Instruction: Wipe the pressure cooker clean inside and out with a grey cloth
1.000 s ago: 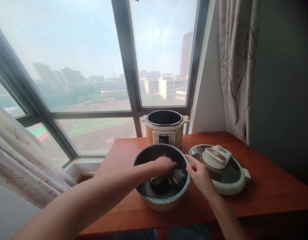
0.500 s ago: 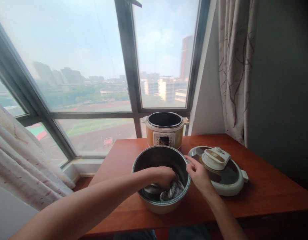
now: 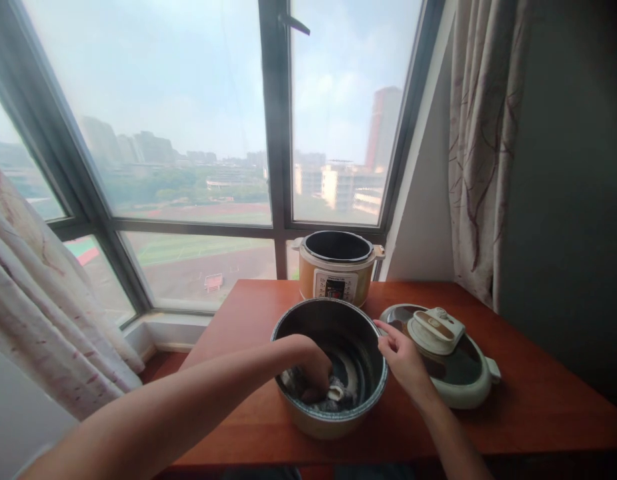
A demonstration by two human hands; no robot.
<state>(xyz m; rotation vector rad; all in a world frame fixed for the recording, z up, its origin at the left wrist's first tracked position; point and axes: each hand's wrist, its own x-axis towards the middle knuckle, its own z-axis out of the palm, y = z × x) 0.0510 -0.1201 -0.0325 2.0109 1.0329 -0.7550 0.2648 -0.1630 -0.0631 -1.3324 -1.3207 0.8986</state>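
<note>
Reaching deep into the dark pot [image 3: 373, 400] at the lower centre of the frame, your left hand [image 3: 315, 373] presses a pale, wet scrubbing pad [image 3: 335, 392] against the bottom, fingers curled down and clenched over it. A second ago that hand worked nearer the pot's right wall, with the pad bunched beside your wrist; it has since slid toward the near left of the bottom, and pale soapy streaks now show on the inner wall to its right. Your right hand [image 3: 402, 357] has barely moved: its fingers pinch the pot's right rim, steadying it on the red-brown table [image 3: 538, 407]. By the look of it, the scrubbing is working round the base rather than finishing. Just right of the pot, close to your right hand, the lid [image 3: 445, 353] lies flat with its white handle up. Behind, at the window, the yellow cooker body [image 3: 337, 280] stands open and apart.
</note>
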